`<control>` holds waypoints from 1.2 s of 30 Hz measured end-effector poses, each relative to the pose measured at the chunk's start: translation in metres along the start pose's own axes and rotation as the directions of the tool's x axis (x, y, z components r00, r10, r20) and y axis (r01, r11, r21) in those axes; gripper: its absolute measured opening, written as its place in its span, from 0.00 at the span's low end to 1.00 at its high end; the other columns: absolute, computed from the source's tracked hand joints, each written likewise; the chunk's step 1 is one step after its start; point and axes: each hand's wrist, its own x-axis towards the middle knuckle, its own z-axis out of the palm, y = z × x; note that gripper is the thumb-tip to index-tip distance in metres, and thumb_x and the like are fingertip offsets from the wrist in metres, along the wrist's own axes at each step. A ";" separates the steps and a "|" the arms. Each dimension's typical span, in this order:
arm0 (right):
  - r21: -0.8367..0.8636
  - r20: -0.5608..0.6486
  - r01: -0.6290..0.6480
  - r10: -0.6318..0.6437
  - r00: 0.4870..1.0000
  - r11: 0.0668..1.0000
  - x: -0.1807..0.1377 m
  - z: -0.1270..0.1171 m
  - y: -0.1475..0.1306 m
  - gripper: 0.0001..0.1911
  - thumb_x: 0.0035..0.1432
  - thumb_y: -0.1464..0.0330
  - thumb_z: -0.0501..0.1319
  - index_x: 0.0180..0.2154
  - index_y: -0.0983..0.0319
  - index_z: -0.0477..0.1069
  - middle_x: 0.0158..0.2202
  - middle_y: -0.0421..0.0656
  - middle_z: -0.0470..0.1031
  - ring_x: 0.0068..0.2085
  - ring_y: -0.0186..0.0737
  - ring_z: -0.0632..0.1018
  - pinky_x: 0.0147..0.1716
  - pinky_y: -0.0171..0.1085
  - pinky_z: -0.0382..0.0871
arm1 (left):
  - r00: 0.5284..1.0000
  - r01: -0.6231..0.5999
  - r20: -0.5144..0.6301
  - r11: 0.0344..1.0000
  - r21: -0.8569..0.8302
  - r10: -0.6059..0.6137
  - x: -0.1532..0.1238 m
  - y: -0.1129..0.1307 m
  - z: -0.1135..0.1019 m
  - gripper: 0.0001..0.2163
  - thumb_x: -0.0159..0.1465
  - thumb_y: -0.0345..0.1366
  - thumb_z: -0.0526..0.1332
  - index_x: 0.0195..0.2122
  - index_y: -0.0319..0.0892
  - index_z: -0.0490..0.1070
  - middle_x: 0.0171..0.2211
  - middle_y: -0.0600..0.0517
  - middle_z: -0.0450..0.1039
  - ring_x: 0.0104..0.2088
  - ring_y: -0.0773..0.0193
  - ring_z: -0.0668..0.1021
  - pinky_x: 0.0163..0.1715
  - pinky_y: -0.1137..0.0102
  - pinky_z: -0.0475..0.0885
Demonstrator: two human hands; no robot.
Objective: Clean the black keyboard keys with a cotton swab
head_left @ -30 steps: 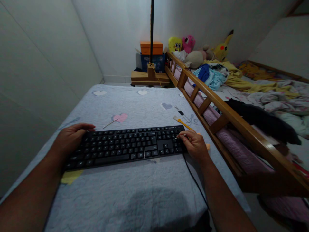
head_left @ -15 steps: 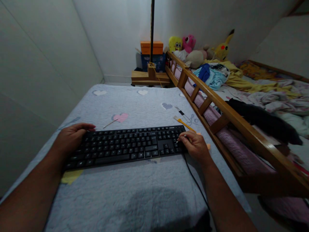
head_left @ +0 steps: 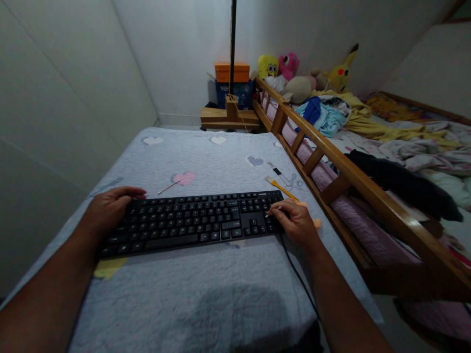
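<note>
A black keyboard (head_left: 195, 223) lies across a pale blue quilted cloth (head_left: 206, 284) with heart patches. My left hand (head_left: 106, 210) rests over the keyboard's left end, fingers curled down on its edge. My right hand (head_left: 296, 221) sits at the keyboard's right end, fingers pinched on a thin white swab (head_left: 274, 211) whose tip touches the number-pad keys. The keyboard's black cable (head_left: 296, 274) runs toward me past my right wrist.
A second swab (head_left: 168, 187) lies by the pink heart. A yellow-handled brush (head_left: 281, 188) and a small black-tipped tool (head_left: 275, 169) lie behind the keyboard. A yellow sheet (head_left: 108, 267) pokes out under its left corner. A wooden bed rail (head_left: 331, 162) runs along the right, with clothes and plush toys (head_left: 290, 68).
The swab tip in my right hand has shifted slightly left over the number-pad keys. My left hand and the keyboard have stayed put.
</note>
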 end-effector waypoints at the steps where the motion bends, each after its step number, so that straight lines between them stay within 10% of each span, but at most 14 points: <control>1: 0.000 -0.001 0.000 0.000 1.000 1.000 0.000 0.001 0.000 0.09 0.63 0.68 0.60 0.32 0.58 0.78 0.31 0.43 0.80 0.36 0.43 0.78 0.42 0.43 0.68 | 1.000 0.002 0.002 1.000 -0.003 -0.002 0.001 -0.001 0.000 0.20 0.49 0.42 0.56 0.39 0.43 0.79 0.43 0.48 0.83 0.47 0.49 0.80 0.54 0.57 0.71; 36: -0.050 -0.036 -0.016 0.015 0.999 0.999 0.003 0.005 0.003 0.10 0.64 0.69 0.59 0.35 0.58 0.80 0.33 0.44 0.80 0.37 0.44 0.79 0.41 0.43 0.69 | 0.999 -0.030 -0.017 1.000 0.008 0.030 0.003 -0.006 0.000 0.18 0.49 0.40 0.56 0.38 0.43 0.80 0.42 0.49 0.83 0.48 0.47 0.80 0.56 0.56 0.71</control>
